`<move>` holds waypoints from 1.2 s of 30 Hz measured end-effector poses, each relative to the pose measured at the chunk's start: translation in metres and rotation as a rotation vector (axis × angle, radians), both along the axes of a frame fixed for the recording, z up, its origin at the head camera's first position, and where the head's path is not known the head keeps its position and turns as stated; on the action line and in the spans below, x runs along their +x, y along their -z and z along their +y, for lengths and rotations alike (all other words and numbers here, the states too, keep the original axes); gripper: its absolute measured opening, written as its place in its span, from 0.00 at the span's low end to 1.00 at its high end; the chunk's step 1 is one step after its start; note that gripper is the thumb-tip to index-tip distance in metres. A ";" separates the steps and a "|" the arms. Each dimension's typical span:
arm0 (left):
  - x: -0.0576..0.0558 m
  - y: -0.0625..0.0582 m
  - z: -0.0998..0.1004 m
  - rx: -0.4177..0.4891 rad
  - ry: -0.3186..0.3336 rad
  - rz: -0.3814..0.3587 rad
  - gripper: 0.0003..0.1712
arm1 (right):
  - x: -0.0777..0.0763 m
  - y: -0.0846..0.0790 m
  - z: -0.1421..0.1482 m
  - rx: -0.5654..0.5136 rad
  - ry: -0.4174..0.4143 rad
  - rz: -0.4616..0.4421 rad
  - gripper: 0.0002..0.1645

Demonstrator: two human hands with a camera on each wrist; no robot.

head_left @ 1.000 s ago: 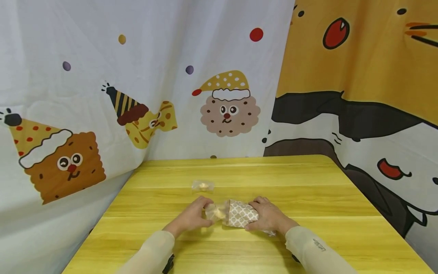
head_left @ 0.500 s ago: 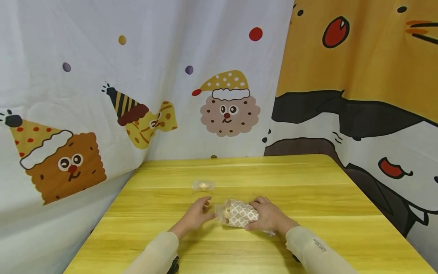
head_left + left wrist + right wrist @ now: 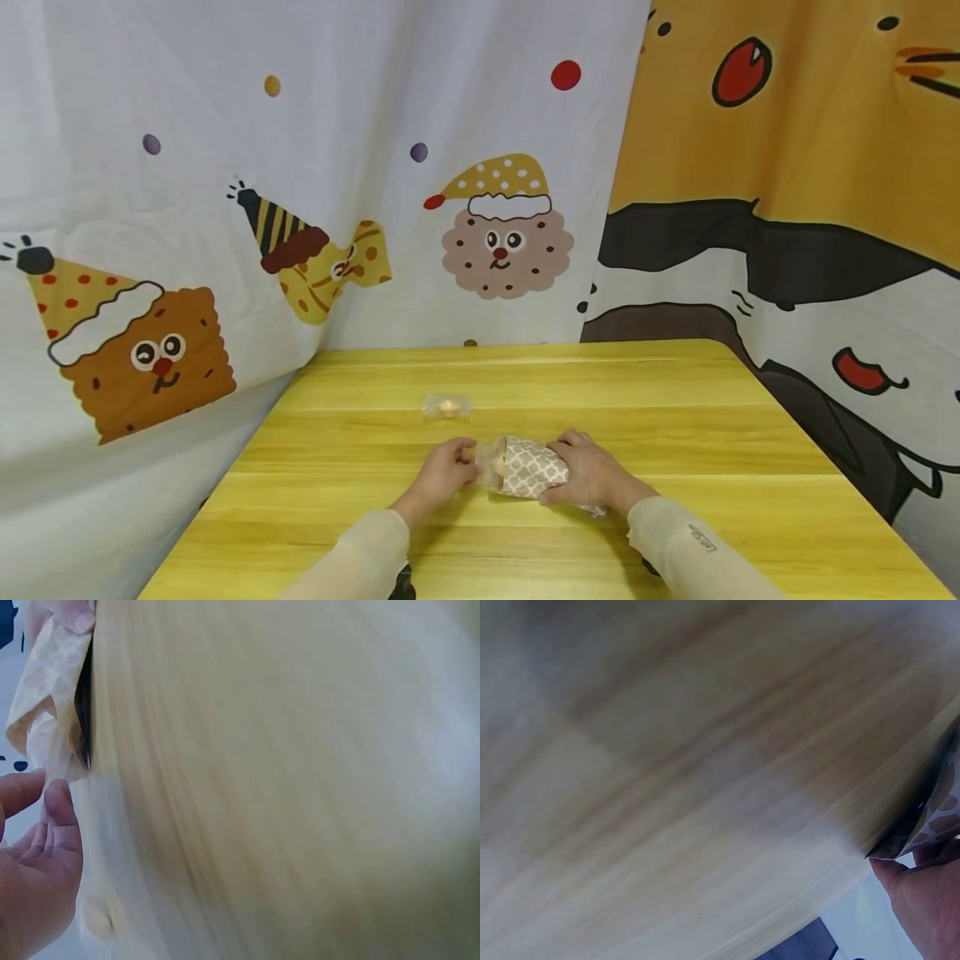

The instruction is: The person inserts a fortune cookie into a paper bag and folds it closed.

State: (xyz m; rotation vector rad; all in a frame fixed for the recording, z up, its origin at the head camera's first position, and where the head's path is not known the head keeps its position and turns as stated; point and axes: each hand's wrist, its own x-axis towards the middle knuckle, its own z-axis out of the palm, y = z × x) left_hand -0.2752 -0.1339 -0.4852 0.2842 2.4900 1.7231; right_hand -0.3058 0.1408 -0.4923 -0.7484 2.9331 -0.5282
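Left hand (image 3: 442, 471): forearm extended forward and inward in a cream long sleeve (image 3: 360, 550); fingers narrowed to a pinch on the outer end of a clear plastic packet with pale yellow contents (image 3: 492, 468). This packet sits partly inside the mouth of a tan paper-like bag with a white lattice print (image 3: 532, 468), its near end projecting toward the left hand.

Right hand (image 3: 592, 471): forearm angled inward from the opposite side; palm down over the rear part of the bag, fingers on the far side and thumb on the near side, gripping it (the right wrist view shows only the bag's edge at the thumb). The bag lies on its side on the yellow wood-grain surface (image 3: 360, 433).

A second clear packet with pale yellow contents (image 3: 447, 407) lies flat beyond the left hand, touching neither hand.
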 end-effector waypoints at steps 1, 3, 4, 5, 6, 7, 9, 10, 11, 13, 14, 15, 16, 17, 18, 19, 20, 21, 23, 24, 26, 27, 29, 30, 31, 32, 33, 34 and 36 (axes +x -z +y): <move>-0.001 0.000 0.002 0.016 -0.012 -0.006 0.26 | 0.000 0.000 0.000 0.001 -0.001 -0.001 0.58; -0.002 -0.001 0.005 0.037 -0.032 -0.007 0.25 | 0.000 0.000 0.000 0.004 -0.005 -0.001 0.59; -0.003 -0.001 0.006 0.041 -0.042 -0.005 0.24 | 0.000 0.000 0.001 0.007 -0.007 -0.001 0.59; -0.003 -0.001 0.008 0.050 -0.051 -0.009 0.23 | 0.000 0.000 0.001 0.009 -0.011 0.001 0.59; -0.003 -0.001 0.010 0.058 -0.055 -0.007 0.22 | 0.000 0.001 0.001 0.013 -0.013 0.003 0.59; -0.003 -0.002 0.011 0.060 -0.057 -0.005 0.21 | -0.001 0.001 0.001 0.009 -0.016 0.007 0.59; -0.003 -0.002 0.015 0.064 -0.052 0.005 0.20 | -0.001 0.002 0.002 0.011 -0.021 0.016 0.60; -0.003 -0.002 0.017 0.063 -0.044 0.014 0.20 | -0.002 0.002 0.002 0.015 -0.024 0.021 0.60; -0.003 -0.002 0.019 0.071 -0.029 0.014 0.19 | -0.002 0.003 0.002 0.015 -0.024 0.025 0.60; -0.002 -0.002 0.023 0.072 0.017 0.021 0.16 | -0.002 0.004 0.002 0.007 -0.029 0.035 0.61; -0.002 -0.001 0.025 0.071 0.044 0.025 0.15 | -0.001 0.004 0.002 0.005 -0.032 0.041 0.61; -0.002 0.000 0.027 0.060 0.068 0.031 0.13 | -0.001 0.005 0.002 0.002 -0.036 0.046 0.61; -0.002 0.001 0.028 0.057 0.091 0.035 0.12 | -0.001 0.005 0.002 0.000 -0.041 0.050 0.61; -0.001 0.001 0.029 0.054 0.110 0.040 0.11 | 0.000 0.005 0.002 -0.002 -0.043 0.053 0.61; -0.001 0.002 0.029 0.041 0.120 0.050 0.11 | 0.000 0.005 0.002 -0.004 -0.047 0.056 0.61; -0.001 0.002 0.028 0.030 0.121 0.058 0.12 | 0.001 0.004 0.002 -0.008 -0.049 0.057 0.61; -0.001 0.001 0.027 0.016 0.113 0.071 0.12 | 0.001 0.004 0.002 -0.008 -0.049 0.054 0.60; -0.001 0.000 0.025 0.003 0.103 0.079 0.12 | 0.001 0.003 0.001 -0.005 -0.047 0.050 0.60; -0.001 -0.001 0.021 -0.021 0.086 0.088 0.14 | 0.002 0.002 0.002 -0.003 -0.042 0.040 0.60; -0.002 -0.003 0.018 -0.034 0.078 0.087 0.15 | 0.002 0.001 0.002 -0.002 -0.040 0.037 0.60; -0.006 -0.005 0.011 -0.048 0.060 0.082 0.16 | 0.003 0.000 0.003 0.001 -0.038 0.031 0.60; -0.008 -0.006 0.007 -0.044 0.050 0.069 0.17 | 0.003 -0.001 0.003 0.006 -0.037 0.031 0.60; -0.014 -0.009 -0.002 -0.058 0.013 0.074 0.19 | 0.002 -0.001 0.003 0.008 -0.036 0.029 0.60; -0.019 -0.011 -0.007 -0.064 -0.011 0.081 0.20 | 0.002 -0.001 0.003 0.008 -0.036 0.030 0.60; -0.023 -0.012 -0.012 -0.074 -0.040 0.094 0.20 | 0.002 -0.001 0.003 0.006 -0.036 0.030 0.60; -0.028 -0.013 -0.018 -0.094 -0.071 0.112 0.20 | 0.002 -0.001 0.002 0.006 -0.035 0.031 0.60; -0.034 -0.015 -0.024 -0.114 -0.106 0.133 0.20 | 0.002 -0.001 0.002 0.006 -0.038 0.034 0.60; -0.039 -0.016 -0.030 -0.142 -0.136 0.157 0.19 | 0.002 -0.001 0.002 0.003 -0.042 0.034 0.59; -0.049 -0.017 -0.043 -0.172 -0.183 0.167 0.21 | 0.002 -0.001 0.000 -0.001 -0.049 0.037 0.59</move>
